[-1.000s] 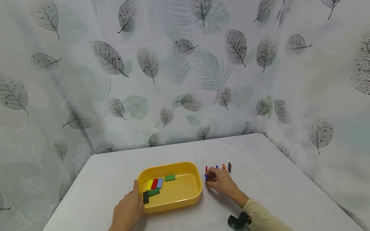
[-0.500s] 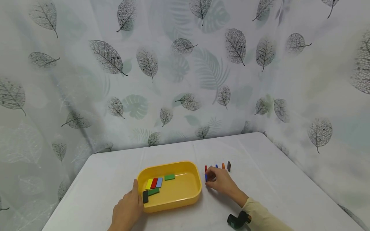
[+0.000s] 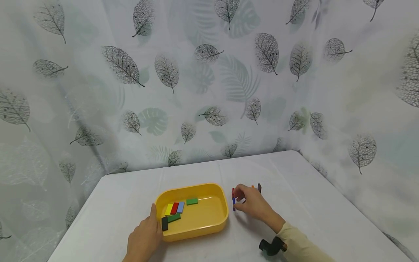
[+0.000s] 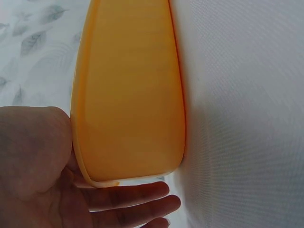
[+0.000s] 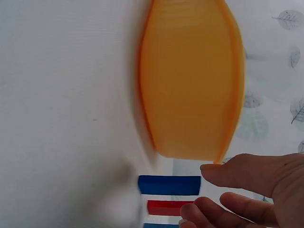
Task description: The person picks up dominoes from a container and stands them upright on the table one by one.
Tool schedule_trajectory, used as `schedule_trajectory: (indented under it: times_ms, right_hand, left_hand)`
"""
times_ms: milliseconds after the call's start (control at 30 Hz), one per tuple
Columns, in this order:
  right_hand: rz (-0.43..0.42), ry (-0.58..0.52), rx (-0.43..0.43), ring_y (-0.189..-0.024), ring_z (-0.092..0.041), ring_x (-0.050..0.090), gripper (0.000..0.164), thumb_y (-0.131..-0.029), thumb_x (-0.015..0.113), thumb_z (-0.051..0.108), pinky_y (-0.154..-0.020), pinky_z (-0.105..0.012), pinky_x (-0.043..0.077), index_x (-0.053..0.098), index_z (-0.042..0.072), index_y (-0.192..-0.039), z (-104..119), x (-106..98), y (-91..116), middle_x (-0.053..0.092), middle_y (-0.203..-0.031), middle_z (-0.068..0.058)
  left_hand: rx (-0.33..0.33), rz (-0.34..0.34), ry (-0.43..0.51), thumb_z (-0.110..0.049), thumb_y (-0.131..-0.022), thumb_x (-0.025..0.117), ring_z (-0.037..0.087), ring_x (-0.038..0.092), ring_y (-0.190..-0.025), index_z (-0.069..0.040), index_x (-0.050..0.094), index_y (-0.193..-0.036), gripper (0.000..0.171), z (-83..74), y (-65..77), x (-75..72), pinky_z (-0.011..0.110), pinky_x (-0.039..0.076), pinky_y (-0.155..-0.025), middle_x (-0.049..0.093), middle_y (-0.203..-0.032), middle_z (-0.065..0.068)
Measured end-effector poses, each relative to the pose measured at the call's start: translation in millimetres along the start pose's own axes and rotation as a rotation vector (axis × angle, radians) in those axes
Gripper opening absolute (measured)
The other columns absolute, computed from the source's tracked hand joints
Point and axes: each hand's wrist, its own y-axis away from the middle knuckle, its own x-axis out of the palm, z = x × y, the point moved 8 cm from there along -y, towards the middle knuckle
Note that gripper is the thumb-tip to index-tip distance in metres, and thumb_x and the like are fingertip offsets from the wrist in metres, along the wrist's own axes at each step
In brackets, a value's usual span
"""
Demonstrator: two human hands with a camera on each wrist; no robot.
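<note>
A blue domino-like block (image 3: pixel 234 204) stands on edge beside the yellow tray, with a red block (image 3: pixel 233 193) just beyond it. My right hand (image 3: pixel 254 204) is close to their right, its thumb and fingers parted. In the right wrist view the thumb is near the end of the blue block (image 5: pixel 170 185) with a small gap, and the fingertips overlap the red block (image 5: pixel 168 207). My left hand (image 3: pixel 144 234) rests against the left end of the yellow tray (image 3: pixel 209 230). In the left wrist view its visible fingers (image 4: pixel 128 194) extend straight past the tray's end.
Inside the tray lie several flat blocks: yellow (image 3: pixel 168 209), red (image 3: pixel 175 208), light blue (image 3: pixel 180 207), green (image 3: pixel 192 201) and black (image 3: pixel 164 223). Beyond my right hand stand an orange block (image 3: pixel 253 186) and a black block (image 3: pixel 259 187). A white cloth covers the table (image 3: pixel 314 203).
My right hand has let go of the blue block and shifted slightly right and away from me. The blue block stays standing. The left hand and tray have not moved.
</note>
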Motion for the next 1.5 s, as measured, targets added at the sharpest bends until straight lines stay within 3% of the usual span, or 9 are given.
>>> schedule_trajectory:
  times_ms: [200, 400, 633, 767, 900, 1200, 1500]
  right_hand:
    - [-0.051, -0.01, -0.048, -0.086, -0.026, 0.068, 0.033, -0.079, 0.088, 0.001, -0.077, -0.038, 0.059, 0.066, 0.005, -0.104, 20, -13, -4, 0.069, -0.094, -0.005]
    - [-0.044, -0.038, -0.141, -0.087, -0.026, 0.067, 0.031, -0.082, 0.086, 0.0, -0.076, -0.04, 0.059, 0.067, 0.004, -0.106, 52, -5, -10, 0.069, -0.096, -0.004]
    - [0.067, -0.093, -0.213, -0.093, -0.024, 0.067, 0.027, -0.087, 0.083, 0.003, -0.083, -0.043, 0.059, 0.067, 0.005, -0.109, 87, 30, -23, 0.069, -0.103, -0.005]
    - [0.128, -0.098, -0.228, -0.093, -0.02, 0.066, 0.025, -0.087, 0.082, 0.003, -0.086, -0.037, 0.058, 0.068, 0.007, -0.108, 101, 53, -28, 0.069, -0.102, -0.005]
    - [0.174, -0.041, -0.231, -0.092, -0.015, 0.065, 0.025, -0.088, 0.083, 0.007, -0.085, -0.026, 0.054, 0.069, 0.008, -0.108, 111, 73, -32, 0.069, -0.101, -0.001]
    - [0.316, 0.047, -0.242, -0.093, -0.01, 0.064, 0.024, -0.088, 0.082, 0.006, -0.083, -0.019, 0.051, 0.072, 0.008, -0.111, 132, 116, -40, 0.072, -0.104, 0.0]
    - [0.405, 0.151, -0.28, -0.083, -0.002, 0.059, 0.023, -0.087, 0.083, 0.007, -0.081, -0.018, 0.05, 0.074, 0.009, -0.108, 144, 154, -41, 0.071, -0.097, 0.007]
  left_hand:
    - [0.004, -0.001, -0.002, -0.011, -0.101, 0.051, 0.024, 0.052, -0.064, 0.013, 0.027, -0.157, 0.065, -0.5, -0.6, -0.9, 0.043, 0.054, -0.063, 0.066, -0.113, 0.026]
    - [-0.004, 0.006, -0.011, -0.011, -0.101, 0.052, 0.025, 0.053, -0.065, 0.013, 0.028, -0.156, 0.064, -0.3, -1.3, -0.3, 0.046, 0.056, -0.066, 0.066, -0.114, 0.027]
    - [-0.004, 0.001, -0.029, -0.01, -0.099, 0.053, 0.025, 0.053, -0.065, 0.014, 0.032, -0.154, 0.063, -1.4, -1.3, -0.9, 0.048, 0.057, -0.067, 0.067, -0.108, 0.025]
    - [0.0, 0.005, -0.037, -0.01, -0.099, 0.053, 0.025, 0.054, -0.065, 0.014, 0.032, -0.153, 0.062, -2.2, -0.3, -1.1, 0.048, 0.056, -0.066, 0.067, -0.106, 0.024]
    - [-0.007, 0.028, -0.056, -0.01, -0.099, 0.054, 0.025, 0.054, -0.065, 0.013, 0.033, -0.152, 0.062, -1.9, 0.8, 0.1, 0.048, 0.056, -0.065, 0.067, -0.105, 0.024]
    - [-0.019, 0.066, -0.078, -0.011, -0.097, 0.06, 0.026, 0.055, -0.067, 0.014, 0.033, -0.151, 0.066, -2.0, 3.6, -1.1, 0.051, 0.057, -0.069, 0.067, -0.106, 0.023]
    - [0.018, 0.02, -0.053, -0.013, -0.097, 0.054, 0.024, 0.052, -0.06, 0.013, 0.035, -0.149, 0.061, -3.5, 7.6, -2.9, 0.046, 0.054, -0.059, 0.063, -0.084, 0.012]
